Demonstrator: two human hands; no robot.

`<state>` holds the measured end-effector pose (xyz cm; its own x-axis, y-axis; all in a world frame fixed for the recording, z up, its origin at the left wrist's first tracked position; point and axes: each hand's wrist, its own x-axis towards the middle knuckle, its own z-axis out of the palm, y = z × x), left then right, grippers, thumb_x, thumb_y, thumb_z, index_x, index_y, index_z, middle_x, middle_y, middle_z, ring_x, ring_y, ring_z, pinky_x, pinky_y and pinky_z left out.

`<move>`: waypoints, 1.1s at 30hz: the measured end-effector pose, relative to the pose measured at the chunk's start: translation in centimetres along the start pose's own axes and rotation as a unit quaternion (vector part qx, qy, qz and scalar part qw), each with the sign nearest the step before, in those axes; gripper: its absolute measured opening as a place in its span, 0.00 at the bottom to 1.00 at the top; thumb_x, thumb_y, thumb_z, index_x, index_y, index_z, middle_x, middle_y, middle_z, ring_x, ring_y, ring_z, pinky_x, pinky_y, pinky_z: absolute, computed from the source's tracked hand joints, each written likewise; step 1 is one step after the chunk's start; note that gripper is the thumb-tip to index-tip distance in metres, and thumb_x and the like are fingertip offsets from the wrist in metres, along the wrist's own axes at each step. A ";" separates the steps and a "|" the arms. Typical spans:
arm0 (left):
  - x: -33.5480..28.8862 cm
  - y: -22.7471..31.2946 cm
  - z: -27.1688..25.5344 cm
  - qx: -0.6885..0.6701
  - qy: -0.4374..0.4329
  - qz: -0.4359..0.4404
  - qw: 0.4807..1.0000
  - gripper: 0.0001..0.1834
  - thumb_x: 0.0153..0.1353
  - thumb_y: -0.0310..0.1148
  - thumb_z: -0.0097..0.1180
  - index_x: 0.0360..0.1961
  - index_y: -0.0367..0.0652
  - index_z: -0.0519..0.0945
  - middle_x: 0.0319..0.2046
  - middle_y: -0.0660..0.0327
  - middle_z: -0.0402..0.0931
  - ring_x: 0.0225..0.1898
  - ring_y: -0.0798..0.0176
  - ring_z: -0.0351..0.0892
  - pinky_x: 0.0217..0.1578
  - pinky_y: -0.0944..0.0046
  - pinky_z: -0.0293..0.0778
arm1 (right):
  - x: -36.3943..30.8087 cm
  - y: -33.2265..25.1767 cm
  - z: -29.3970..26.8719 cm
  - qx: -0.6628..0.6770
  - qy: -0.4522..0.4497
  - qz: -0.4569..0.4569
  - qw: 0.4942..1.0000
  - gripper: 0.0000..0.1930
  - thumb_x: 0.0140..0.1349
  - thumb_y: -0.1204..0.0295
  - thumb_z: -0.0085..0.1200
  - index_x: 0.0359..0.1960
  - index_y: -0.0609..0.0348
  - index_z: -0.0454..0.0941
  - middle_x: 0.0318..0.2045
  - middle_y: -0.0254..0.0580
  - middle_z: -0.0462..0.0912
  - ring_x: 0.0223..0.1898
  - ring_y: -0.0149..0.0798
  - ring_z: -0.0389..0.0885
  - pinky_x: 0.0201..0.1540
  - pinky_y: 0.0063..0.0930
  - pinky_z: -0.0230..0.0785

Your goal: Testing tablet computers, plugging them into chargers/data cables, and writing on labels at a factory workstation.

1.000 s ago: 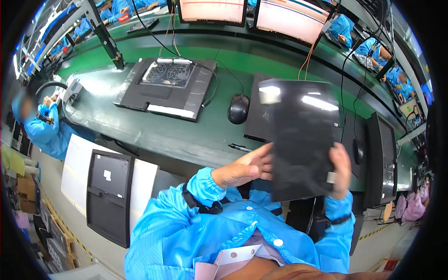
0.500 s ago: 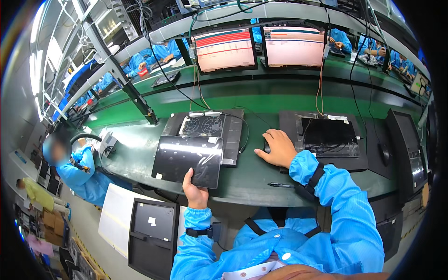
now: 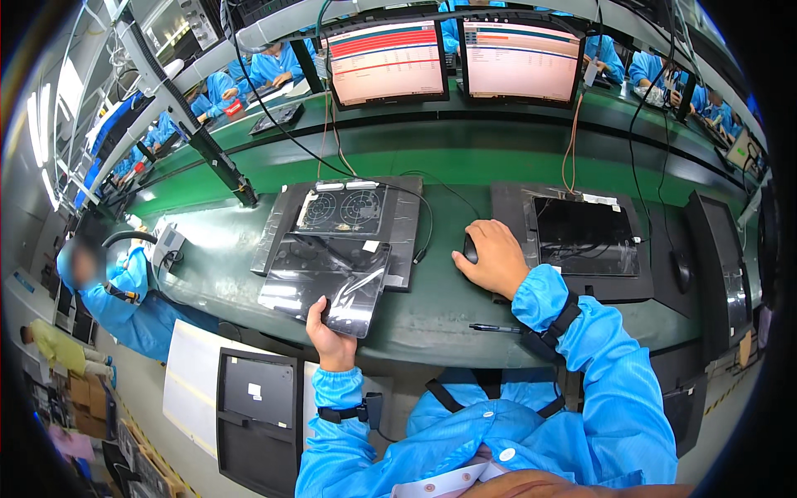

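Observation:
My left hand (image 3: 335, 344) grips the near edge of a thin, glossy black flat panel (image 3: 320, 278), thumb on top, fingers hidden underneath. The panel is held tilted, overlapping the near part of a dark pad (image 3: 401, 220). On that pad lies a black plate with two round grid patterns (image 3: 344, 209). Over a black computer mouse (image 3: 470, 248), my right hand (image 3: 498, 261) rests with its fingers curved around it. To its right, a second glossy black panel (image 3: 581, 236) lies on another dark pad (image 3: 519, 207), with cables attached at its far edge.
Two lit monitors (image 3: 386, 65) stand behind the green bench (image 3: 448, 336). A pen (image 3: 496, 328) lies near the front edge. Another mouse (image 3: 682, 272) sits right. Black trays (image 3: 259, 448) stand below left. A person in blue (image 3: 137, 299) works at the left.
The panel in my left hand has shifted slightly left and tilted differently, its glare moving to the near side. My right hand stays on the mouse. The whole view has shifted slightly.

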<state>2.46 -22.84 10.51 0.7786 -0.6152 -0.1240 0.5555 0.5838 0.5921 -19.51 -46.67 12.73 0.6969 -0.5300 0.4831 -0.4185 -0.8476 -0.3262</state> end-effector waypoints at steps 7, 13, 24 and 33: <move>0.0 -0.1 -0.2 -0.003 -0.017 0.011 1.000 0.16 0.64 0.35 0.50 0.44 0.32 0.80 0.43 0.51 0.83 0.46 0.52 0.83 0.51 0.55 0.77 | 0.1 0.3 0.5 -0.003 0.055 -0.035 0.998 0.22 0.56 0.60 0.63 0.43 0.69 0.78 0.45 0.54 0.79 0.51 0.56 0.75 0.61 0.46 0.64; -0.1 -0.2 -0.4 -0.008 -0.033 0.004 0.999 0.16 0.64 0.38 0.50 0.40 0.34 0.80 0.41 0.50 0.83 0.43 0.52 0.84 0.48 0.56 0.78 | 0.4 -0.3 0.1 0.009 0.076 -0.047 0.996 0.20 0.57 0.62 0.63 0.45 0.67 0.79 0.52 0.52 0.77 0.57 0.54 0.73 0.64 0.48 0.63; -0.2 1.4 1.1 -0.053 0.030 0.022 0.998 0.11 0.61 0.32 0.52 0.38 0.35 0.80 0.39 0.52 0.83 0.41 0.52 0.85 0.48 0.55 0.79 | 5.2 -3.6 1.6 -0.061 -0.146 -0.251 0.955 0.12 0.61 0.68 0.60 0.45 0.55 0.81 0.45 0.41 0.80 0.59 0.46 0.73 0.72 0.54 0.51; -1.0 2.6 3.0 -0.098 0.041 0.019 0.994 0.12 0.62 0.33 0.51 0.40 0.36 0.80 0.41 0.52 0.85 0.40 0.52 0.86 0.43 0.54 0.81 | 3.6 -11.0 -2.6 0.239 -0.047 -0.175 0.954 0.11 0.64 0.70 0.60 0.46 0.60 0.80 0.40 0.46 0.85 0.41 0.52 0.82 0.45 0.41 0.73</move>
<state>2.27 -22.29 14.58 0.8169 -0.5502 -0.1732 0.5650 0.7027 0.4324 -13.93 -39.34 20.16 0.8038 -0.1934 0.5626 0.1470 -0.8519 -0.5027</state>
